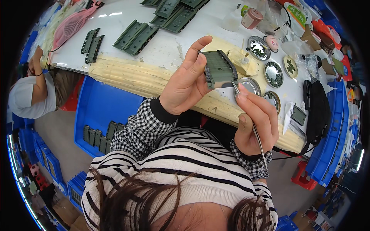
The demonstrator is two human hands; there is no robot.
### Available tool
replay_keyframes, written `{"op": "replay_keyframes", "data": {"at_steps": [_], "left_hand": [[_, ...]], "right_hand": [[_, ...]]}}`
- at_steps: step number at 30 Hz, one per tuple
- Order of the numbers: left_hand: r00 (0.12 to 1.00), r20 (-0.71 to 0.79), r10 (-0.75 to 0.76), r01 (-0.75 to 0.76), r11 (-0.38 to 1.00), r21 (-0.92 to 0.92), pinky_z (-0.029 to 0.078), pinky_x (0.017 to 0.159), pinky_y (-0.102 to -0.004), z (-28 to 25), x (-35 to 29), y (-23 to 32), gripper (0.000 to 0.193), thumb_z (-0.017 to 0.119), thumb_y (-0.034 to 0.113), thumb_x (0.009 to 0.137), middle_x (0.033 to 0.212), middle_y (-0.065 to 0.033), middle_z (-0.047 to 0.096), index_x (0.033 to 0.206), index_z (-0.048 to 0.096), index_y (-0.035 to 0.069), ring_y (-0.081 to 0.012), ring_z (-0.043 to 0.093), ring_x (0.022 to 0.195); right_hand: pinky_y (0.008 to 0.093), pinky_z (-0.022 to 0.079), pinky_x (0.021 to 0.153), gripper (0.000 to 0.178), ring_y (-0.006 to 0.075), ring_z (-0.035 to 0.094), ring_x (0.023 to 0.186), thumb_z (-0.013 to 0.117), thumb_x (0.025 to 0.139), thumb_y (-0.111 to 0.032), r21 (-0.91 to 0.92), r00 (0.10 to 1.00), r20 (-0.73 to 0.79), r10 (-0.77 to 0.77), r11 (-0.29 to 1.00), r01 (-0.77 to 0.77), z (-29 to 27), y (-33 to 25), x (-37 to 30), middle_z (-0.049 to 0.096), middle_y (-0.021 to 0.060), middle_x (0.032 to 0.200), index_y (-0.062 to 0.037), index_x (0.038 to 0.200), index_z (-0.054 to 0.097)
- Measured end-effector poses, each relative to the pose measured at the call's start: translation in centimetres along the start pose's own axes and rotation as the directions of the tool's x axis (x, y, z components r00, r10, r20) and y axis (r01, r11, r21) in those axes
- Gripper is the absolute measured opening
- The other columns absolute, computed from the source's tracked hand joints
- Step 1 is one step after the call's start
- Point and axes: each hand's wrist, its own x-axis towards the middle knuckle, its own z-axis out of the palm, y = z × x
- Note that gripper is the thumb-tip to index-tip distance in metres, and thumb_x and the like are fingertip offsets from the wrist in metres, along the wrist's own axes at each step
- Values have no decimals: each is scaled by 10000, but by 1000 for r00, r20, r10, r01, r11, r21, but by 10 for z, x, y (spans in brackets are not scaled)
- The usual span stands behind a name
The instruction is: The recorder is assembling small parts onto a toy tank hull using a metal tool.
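My left hand [187, 79] grips a dark green model tank hull [220, 66] by its left side, with the thumb and fingers around its edge. My right hand [256, 121] pinches a pair of metal tweezers [257, 136], whose tip reaches the near right corner of the hull. Whether the tips hold a small part is too fine to make out. Just beyond my right hand lie round metal dishes, one [249, 85] partly behind the fingers and another [273, 74] with small dark green pieces in it.
More green hull parts [135, 37] lie on the white table [154, 57]. A blue bin [104, 104] with several dark green parts stands below the table's left edge. Bottles, bags and a pink jar [252, 18] crowd the back right. Another person [29, 94] sits at the left.
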Motion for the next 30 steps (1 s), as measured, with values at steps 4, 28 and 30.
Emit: {"op": "replay_keyframes", "data": {"at_steps": [4,28,30], "left_hand": [[1000,-3,-14,13,1000,-20,481,975,-399,0,0,0,551,385,381,1002,1326,-205,471,1463,128,222,-332,554,1158],[960,-104,-260,180,857,-483,521,975,-310,10,3,10,441,429,371,988,1278,-175,472,1281,428,42,-330,524,1177],[965,-78,-252,179,843,-507,516,982,-313,8,2,9,448,422,366,992,1293,-176,460,1301,411,42,-336,520,1182]], "right_hand": [[312,515,779,219,252,659,883,545,955,-193,-18,995,-89,40,999,-42,8,-4,-1,674,179,1004,-17,1018,658],[305,476,777,270,235,628,835,528,965,-236,266,931,-336,142,963,-50,20,19,0,696,125,961,-5,1068,624],[309,472,792,222,238,624,841,541,954,-179,289,929,-315,193,952,-99,24,21,0,693,127,961,-4,1060,628]]}}
